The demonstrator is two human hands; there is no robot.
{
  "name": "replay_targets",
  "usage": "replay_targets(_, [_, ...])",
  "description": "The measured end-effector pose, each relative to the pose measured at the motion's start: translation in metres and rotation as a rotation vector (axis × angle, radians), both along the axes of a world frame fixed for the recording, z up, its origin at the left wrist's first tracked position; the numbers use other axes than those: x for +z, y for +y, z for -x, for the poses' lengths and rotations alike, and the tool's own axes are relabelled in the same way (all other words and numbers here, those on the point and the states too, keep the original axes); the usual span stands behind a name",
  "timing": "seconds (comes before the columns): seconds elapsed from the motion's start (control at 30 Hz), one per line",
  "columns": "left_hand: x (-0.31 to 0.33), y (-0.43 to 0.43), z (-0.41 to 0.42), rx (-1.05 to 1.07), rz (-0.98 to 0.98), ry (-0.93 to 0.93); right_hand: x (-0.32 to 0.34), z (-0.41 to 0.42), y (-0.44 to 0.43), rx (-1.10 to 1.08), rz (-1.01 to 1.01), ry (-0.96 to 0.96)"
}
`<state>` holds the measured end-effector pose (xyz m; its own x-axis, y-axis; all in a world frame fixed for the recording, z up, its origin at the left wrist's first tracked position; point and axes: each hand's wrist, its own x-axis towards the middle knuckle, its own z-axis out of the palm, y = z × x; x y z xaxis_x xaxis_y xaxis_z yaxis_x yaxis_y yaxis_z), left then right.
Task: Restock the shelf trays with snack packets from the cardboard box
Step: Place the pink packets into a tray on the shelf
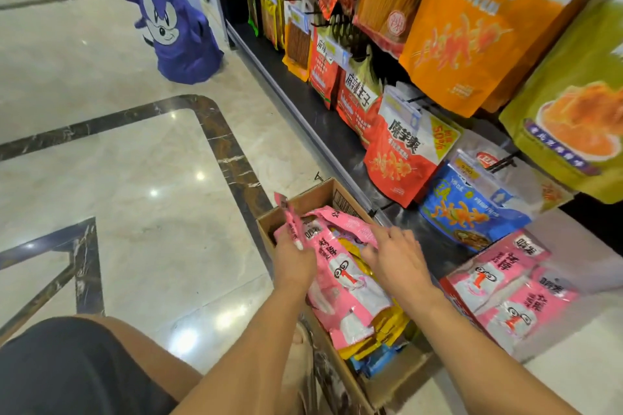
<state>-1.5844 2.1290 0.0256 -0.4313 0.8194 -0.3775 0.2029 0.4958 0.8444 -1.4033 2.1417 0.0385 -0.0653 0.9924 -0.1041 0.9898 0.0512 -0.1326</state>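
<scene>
Both hands reach into the cardboard box [305, 202]: left hand [293, 256] clutching pink packets [337, 266], right hand [396, 254] spread open.

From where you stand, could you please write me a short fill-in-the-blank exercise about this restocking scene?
1. The left hand grips a ____ snack packet above the cardboard box.
2. The right hand reaches ____ the box.
3. Matching packets lie in the shelf tray to the ____ of the box.
4. The purple cartoon figure stands on the ____.

Missing words: pink; into; right; floor
</scene>
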Motion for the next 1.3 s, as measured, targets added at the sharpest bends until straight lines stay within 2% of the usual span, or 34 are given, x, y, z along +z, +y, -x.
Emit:
replay_targets(0.1, [0.015, -0.003, 0.003, 0.053, -0.037, -0.093, 0.007, -0.016, -0.011, -0.071, -0.014, 0.093])
replay_targets(0.2, [0.031, -0.009, -0.002, 0.048, -0.071, -0.198, 0.015, -0.033, -0.025, -0.193, -0.017, 0.339])
replay_targets(0.33, [0.048, -0.02, -0.015, -0.104, -0.082, -0.243, 0.04, -0.052, -0.046, -0.4, -0.009, 0.757])
replay_targets(0.43, [0.051, -0.029, -0.028, -0.257, -0.098, -0.253, 0.046, -0.07, -0.064, -0.496, 0.032, 0.944])
replay_targets(0.53, [0.051, -0.036, -0.042, -0.354, -0.08, -0.317, 0.052, -0.09, -0.081, -0.576, 0.085, 1.043])
replay_targets(0.7, [0.049, -0.046, -0.069, -0.391, -0.046, -0.404, 0.053, -0.121, -0.11, -0.715, 0.164, 1.238])
replay_targets(1.03, [0.033, -0.046, -0.141, -0.551, -0.01, -0.498, 0.038, -0.183, -0.149, -0.912, 0.112, 1.634])
replay_targets(1.13, [0.028, -0.042, -0.166, -0.622, -0.019, -0.444, 0.033, -0.205, -0.161, -0.986, 0.048, 1.691])
replay_targets(1.3, [0.017, -0.033, -0.211, -0.654, -0.01, -0.407, 0.023, -0.238, -0.179, -1.121, -0.075, 1.681])
